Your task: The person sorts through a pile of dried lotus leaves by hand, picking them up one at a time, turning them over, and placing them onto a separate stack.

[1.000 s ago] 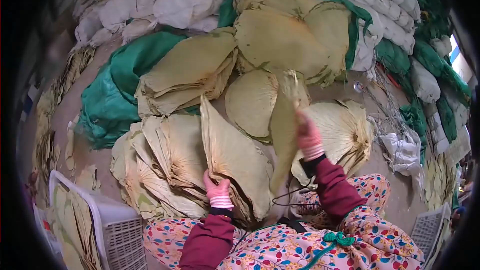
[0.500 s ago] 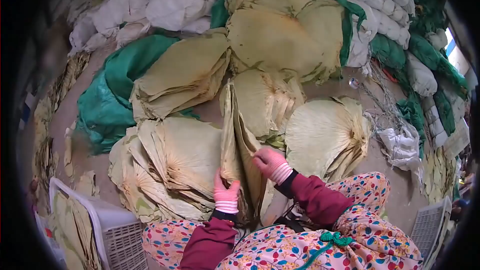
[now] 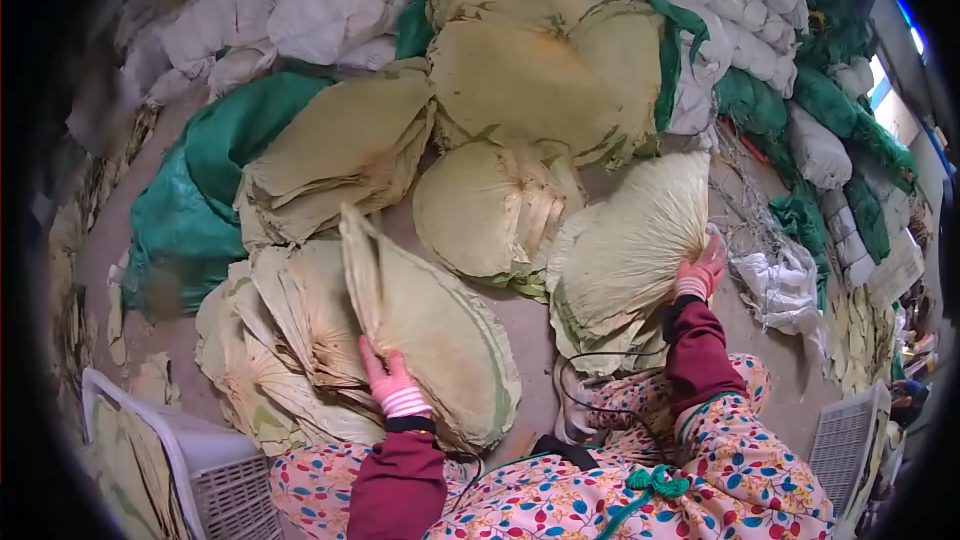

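Gloved left hand (image 3: 392,387) grips a stiff folded leaf stack (image 3: 435,335); right hand (image 3: 699,271) clasps a ribbed fan-shaped leaf (image 3: 625,255).

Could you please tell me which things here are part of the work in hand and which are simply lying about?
In hand:
left hand on the propped leaf bundle
right hand lifting a folded leaf

Lying about:
white sacks
green tarp
plastic crate

Soft daylight (upper right); fisheye-dark, blurred edges.
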A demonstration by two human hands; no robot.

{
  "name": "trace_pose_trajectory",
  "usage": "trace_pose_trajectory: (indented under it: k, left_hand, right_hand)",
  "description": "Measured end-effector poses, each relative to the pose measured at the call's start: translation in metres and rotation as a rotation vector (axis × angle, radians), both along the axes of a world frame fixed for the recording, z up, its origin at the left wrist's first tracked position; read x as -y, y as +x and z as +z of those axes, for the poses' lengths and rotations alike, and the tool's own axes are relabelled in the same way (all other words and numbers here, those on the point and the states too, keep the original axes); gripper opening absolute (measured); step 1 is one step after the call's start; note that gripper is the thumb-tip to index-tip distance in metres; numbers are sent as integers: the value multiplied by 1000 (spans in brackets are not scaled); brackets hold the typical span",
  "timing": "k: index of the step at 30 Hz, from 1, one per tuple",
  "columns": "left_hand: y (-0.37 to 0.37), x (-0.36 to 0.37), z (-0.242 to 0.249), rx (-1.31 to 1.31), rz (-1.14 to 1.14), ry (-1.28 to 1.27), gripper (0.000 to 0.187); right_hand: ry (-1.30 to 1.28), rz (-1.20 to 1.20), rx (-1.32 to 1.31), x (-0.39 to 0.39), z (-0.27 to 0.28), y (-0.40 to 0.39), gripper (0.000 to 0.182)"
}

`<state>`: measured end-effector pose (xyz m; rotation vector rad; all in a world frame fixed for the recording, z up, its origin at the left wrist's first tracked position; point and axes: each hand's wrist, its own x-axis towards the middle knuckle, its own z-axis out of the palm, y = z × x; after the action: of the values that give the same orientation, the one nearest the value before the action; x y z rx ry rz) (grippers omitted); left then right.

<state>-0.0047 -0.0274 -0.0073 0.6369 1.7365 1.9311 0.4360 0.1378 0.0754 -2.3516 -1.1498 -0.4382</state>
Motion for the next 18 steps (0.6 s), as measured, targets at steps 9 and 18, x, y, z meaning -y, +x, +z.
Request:
trace_pose_trajectory:
  k: [9,18]
  left_hand:
    - [58,14,25,-468,-409,-313,36]
    - [35,3,20,-357,-157,-146,69]
  right_hand:
    - [-657,1332,-996,95,-22,-250,82]
    - [-39,732,-726,17,-64,-188,24]
